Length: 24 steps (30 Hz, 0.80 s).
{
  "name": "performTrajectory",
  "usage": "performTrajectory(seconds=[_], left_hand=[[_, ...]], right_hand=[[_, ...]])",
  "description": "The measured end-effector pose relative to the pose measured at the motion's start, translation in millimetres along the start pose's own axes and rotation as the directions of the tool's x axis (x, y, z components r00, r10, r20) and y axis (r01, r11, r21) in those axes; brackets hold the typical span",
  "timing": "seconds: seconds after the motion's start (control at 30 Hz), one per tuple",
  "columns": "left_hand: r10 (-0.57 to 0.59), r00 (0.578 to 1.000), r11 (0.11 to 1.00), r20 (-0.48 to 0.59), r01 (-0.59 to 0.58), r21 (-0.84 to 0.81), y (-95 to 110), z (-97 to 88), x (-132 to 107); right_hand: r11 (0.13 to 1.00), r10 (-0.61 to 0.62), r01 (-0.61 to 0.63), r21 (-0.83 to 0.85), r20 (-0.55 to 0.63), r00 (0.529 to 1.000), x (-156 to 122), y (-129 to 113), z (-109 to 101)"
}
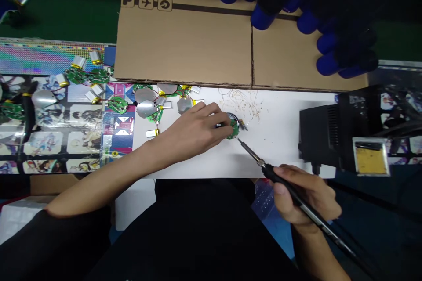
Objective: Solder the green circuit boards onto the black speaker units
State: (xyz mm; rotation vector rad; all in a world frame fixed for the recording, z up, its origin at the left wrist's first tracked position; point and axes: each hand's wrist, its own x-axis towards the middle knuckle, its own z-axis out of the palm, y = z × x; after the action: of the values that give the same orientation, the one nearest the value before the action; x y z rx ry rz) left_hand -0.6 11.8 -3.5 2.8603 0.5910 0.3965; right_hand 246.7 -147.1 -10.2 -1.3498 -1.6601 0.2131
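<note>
My right hand (305, 193) grips a black soldering iron (290, 191) like a pen. The iron's metal tip points up and left, close to the edge of a small round green circuit board (234, 129); whether it touches cannot be made out. Over that board lies my left hand (206, 127), fingers curled and closed on its left side, hiding much of it. A dark ring shows around the board's upper edge. Just right of the board is a small metallic piece (243, 124) on the white work surface (280, 140).
Several green boards with silver battery cells (147, 108) lie left of my hand. Wire scraps (245, 103) are scattered behind. A cardboard box (184, 48) with blue-ended cylinders (263, 16) stands at the back. To the right are a black soldering station (318, 134) and a yellow sponge tray (371, 158).
</note>
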Motion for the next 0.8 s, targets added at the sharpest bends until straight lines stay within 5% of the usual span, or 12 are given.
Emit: performTrajectory(seconds=[0.27,0.8], left_hand=[[-0.006,1.000,1.000,0.029,0.006,-0.002,0,-0.4,1],[-0.011,0.999,1.000,0.052,0.009,0.029,1,-0.6,3]], right_hand=[[0.997,-0.038,0.046,-0.061,0.128,0.991,9,-5,10],[0.977,0.002,0.033,-0.212,0.161,0.987,19,-13,7]])
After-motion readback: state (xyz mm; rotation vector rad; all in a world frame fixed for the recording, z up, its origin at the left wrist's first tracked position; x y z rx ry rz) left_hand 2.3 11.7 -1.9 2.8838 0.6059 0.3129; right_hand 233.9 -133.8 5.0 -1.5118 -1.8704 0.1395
